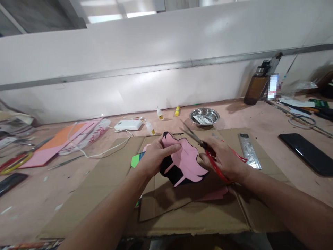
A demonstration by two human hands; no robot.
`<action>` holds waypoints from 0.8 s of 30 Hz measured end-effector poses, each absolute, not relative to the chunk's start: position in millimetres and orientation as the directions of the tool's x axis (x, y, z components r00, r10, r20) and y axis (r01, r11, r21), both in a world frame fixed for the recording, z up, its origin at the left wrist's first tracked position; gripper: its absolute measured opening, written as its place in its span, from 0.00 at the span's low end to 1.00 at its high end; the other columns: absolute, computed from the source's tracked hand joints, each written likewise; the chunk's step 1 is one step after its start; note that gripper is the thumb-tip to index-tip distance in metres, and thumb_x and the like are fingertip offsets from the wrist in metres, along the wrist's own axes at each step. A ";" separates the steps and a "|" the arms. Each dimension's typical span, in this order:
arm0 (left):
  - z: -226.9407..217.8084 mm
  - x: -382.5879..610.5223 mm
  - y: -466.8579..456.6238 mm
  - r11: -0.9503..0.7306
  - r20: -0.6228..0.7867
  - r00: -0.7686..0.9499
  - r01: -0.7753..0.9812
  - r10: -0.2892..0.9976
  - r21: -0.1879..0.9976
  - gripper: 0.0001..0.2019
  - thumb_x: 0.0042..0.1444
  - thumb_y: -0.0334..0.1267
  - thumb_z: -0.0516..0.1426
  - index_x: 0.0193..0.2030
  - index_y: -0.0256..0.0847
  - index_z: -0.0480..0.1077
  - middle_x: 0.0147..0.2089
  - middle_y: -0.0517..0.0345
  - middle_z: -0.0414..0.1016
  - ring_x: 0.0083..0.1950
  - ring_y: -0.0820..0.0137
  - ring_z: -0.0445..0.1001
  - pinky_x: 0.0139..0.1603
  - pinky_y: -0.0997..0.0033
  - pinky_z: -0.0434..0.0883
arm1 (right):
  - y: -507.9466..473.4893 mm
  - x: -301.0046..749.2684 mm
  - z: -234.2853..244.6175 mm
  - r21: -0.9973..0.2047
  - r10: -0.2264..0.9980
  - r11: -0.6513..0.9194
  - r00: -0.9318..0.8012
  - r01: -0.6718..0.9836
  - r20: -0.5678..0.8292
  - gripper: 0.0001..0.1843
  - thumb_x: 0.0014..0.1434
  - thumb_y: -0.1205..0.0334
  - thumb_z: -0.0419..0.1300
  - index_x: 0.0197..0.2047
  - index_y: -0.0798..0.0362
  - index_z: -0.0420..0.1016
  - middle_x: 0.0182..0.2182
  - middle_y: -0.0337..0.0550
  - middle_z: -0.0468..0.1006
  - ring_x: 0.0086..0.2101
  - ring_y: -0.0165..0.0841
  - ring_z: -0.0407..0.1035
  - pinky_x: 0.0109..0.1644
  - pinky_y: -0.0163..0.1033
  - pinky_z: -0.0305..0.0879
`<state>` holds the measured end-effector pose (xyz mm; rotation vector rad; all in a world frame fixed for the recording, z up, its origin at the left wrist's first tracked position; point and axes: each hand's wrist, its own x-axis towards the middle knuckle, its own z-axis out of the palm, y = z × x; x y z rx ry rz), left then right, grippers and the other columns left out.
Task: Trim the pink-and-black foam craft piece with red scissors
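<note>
My left hand is closed on a pink foam sheet with black marker outlines, thumb on top, holding it above the cardboard. My right hand grips red-handled scissors; the blades are open and point up-left at the sheet's upper right edge. A pink offcut lies on the cardboard under my right wrist. Green and blue scraps peek out beside my left hand.
A steel ruler lies right of my right hand, a black phone further right. Behind are a metal bowl, small glue bottles, a white power bank with cable, and a brown bottle. Pink and orange sheets lie left.
</note>
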<state>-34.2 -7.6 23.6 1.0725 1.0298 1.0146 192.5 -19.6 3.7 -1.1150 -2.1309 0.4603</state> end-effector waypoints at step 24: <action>21.1 -23.7 -13.6 0.285 -0.263 0.111 -0.339 0.958 0.897 0.14 0.37 0.33 0.72 0.32 0.35 0.78 0.32 0.53 0.82 0.30 0.69 0.78 0.37 0.70 0.75 | -35.8 184.3 12.1 -0.768 0.843 0.442 -0.506 0.463 0.179 0.10 0.66 0.56 0.51 0.37 0.51 0.68 0.37 0.45 0.77 0.43 0.40 0.70 0.44 0.43 0.69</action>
